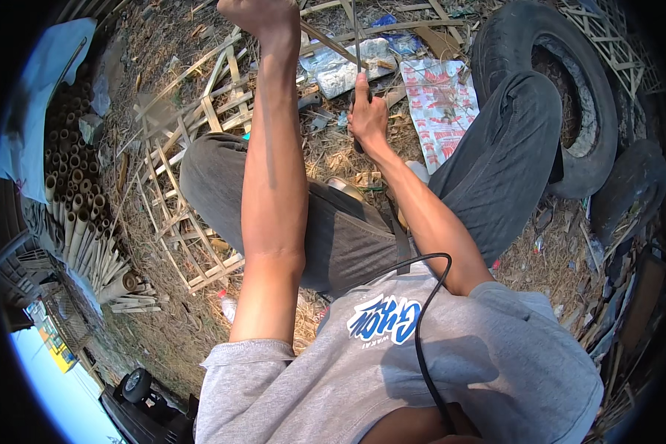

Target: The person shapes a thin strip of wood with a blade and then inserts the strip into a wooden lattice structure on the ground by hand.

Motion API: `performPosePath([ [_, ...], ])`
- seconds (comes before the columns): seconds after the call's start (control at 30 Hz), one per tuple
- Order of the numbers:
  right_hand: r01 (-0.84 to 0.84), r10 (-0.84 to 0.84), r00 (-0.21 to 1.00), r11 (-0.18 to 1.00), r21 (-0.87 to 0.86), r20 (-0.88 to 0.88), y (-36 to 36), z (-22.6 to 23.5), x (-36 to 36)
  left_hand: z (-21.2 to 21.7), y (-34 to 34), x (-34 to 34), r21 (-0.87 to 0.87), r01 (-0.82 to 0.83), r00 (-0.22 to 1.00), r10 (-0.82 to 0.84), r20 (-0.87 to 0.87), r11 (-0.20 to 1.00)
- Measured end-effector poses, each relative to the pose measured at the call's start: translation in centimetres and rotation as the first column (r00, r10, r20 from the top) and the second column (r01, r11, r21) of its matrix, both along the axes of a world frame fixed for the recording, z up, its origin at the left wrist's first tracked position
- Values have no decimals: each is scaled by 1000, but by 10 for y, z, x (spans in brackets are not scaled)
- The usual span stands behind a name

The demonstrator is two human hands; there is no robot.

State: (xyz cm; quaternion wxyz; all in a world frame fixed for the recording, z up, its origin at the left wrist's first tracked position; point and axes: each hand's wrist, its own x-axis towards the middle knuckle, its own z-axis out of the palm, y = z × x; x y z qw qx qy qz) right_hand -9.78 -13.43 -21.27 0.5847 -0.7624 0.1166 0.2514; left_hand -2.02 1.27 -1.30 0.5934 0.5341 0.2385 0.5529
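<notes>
Gripping a long thin tool (357, 44) far centre in the right hand (368, 118), with fingers curled tight around it.
Cannot tell fingers of left hand (260, 11), cropped at far edge; open straw (324, 152) between forearms (275, 148), lattice (176, 220) left, tire (507, 37) far right.

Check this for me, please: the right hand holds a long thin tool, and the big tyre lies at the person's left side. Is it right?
Not quite: the big tyre lies at the person's right side, as the head view shows. The right hand does hold a long thin tool.
</notes>
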Motion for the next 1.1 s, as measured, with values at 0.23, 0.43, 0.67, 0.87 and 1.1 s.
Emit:
performPosePath([
  [0.23, -141, 175, 976, 963, -231, 132, -16, 10, -9, 8, -7, 2, -52, 26, 997, -22, 78, 998],
  [0.43, -123, 149, 981, 972, -199, 123, -20, 5, 2, 12, -6, 3, -346, 262, 962, -217, 164, 901],
  [0.67, -231, 259, 928, 964, -131, 267, -25, -11, -5, 10, -6, 5, -58, 33, 998, -30, 46, 998],
  [0.87, -157, 135, 986, 948, -276, -96, -40, -43, 11, 32, -6, -3, -522, 555, 825, -350, 444, 648],
  [1.1, -218, 227, 974, 921, -323, -11, -50, -36, -4, 31, -3, -5, 60, 204, 966, -211, 148, 977],
])
